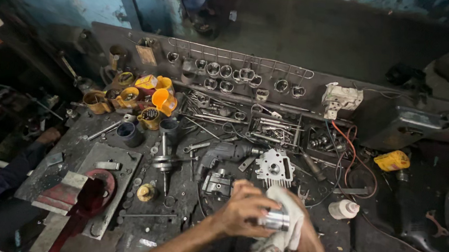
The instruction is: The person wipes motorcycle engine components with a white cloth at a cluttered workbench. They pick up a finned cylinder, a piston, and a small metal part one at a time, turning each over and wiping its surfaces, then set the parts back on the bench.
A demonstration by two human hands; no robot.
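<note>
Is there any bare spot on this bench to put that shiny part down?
Some bare top lies right of the white bottle, below the yellow tool. Another strip runs along the near edge, below the small brass piece. The middle, around the finned cylinder head, is crowded.

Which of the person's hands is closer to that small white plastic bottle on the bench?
The right hand, wrapped in the white rag, lies just left of the white plastic bottle. The left hand, gripping the shiny metal cylinder, sits farther left.
</note>
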